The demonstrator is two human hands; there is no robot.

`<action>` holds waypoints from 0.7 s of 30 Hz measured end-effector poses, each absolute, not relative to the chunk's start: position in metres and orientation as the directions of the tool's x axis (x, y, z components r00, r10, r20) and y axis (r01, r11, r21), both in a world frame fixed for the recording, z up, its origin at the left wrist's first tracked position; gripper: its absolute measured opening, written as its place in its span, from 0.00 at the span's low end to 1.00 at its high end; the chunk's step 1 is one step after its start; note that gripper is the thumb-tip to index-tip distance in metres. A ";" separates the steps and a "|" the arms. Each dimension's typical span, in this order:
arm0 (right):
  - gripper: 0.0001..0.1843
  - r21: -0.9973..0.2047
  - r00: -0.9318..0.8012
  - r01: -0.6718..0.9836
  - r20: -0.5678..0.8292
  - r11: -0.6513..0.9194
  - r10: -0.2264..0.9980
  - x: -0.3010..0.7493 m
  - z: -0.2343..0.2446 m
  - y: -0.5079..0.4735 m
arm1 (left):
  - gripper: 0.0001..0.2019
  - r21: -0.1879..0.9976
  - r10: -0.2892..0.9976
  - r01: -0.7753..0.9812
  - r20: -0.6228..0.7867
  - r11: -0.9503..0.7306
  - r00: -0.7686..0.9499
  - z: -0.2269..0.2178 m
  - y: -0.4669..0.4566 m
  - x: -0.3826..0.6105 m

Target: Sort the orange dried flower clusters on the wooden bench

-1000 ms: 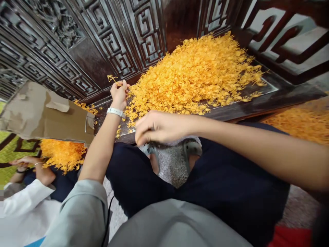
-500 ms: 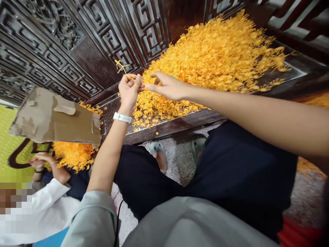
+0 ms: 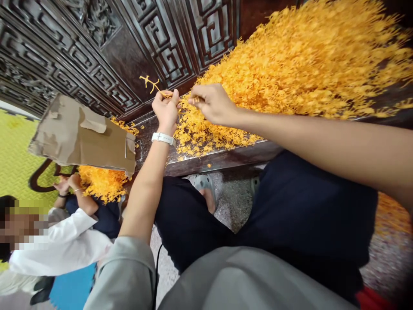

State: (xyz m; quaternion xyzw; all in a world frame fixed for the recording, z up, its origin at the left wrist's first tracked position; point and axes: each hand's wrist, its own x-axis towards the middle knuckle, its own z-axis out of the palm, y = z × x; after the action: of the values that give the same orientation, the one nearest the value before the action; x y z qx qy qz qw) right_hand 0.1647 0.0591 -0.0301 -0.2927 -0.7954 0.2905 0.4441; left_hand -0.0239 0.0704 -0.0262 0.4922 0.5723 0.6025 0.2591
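Note:
A thin orange branched plastic piece [image 3: 150, 82] sticks up out of my left hand [image 3: 166, 110], whose fingers are pinched around its stem. Just to the right, my right hand [image 3: 213, 103] is closed with curled fingertips; a small bit of orange shows at them, too small to make out fully. The two hands are a short gap apart. Behind and below them spreads a big heap of small orange flower-like plastic pieces [image 3: 290, 73], lying on a dark wooden bench [image 3: 226, 158].
A torn cardboard box [image 3: 87, 133] stands at the left end of the bench. Past it, a person in a white shirt [image 3: 64, 241] sits by another orange heap [image 3: 103, 183]. A carved dark wooden backrest [image 3: 161, 43] rises behind. Yellow matting [image 3: 16, 142] lies far left.
My right hand has closed from an open, reaching shape and drawn slightly away from my left hand. The left hand keeps its pinch. The whole view has shifted, with the heap appearing larger.

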 end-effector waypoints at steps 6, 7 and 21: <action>0.13 -0.203 -0.780 0.040 0.606 0.978 0.157 0.147 0.000 -0.023 | 0.16 0.966 0.761 0.224 0.242 -0.130 -0.601 -0.036 0.085 -0.066; 0.14 -0.142 -0.803 0.007 0.590 0.990 0.090 0.145 0.003 -0.036 | 0.15 0.978 0.746 0.191 0.191 -0.086 -0.639 -0.036 0.083 -0.074; 0.41 -0.738 -0.515 0.312 0.397 0.598 0.760 0.163 -0.062 0.101 | 0.19 0.992 0.887 0.074 0.126 -0.104 -0.444 -0.033 0.063 -0.075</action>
State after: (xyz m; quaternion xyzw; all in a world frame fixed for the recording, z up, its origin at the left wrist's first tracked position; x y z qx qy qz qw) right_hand 0.1632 0.1010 -0.0620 -0.3287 -0.8152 0.3050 0.3665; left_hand -0.0752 0.0632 -0.0325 0.4122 0.5828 0.6181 0.3291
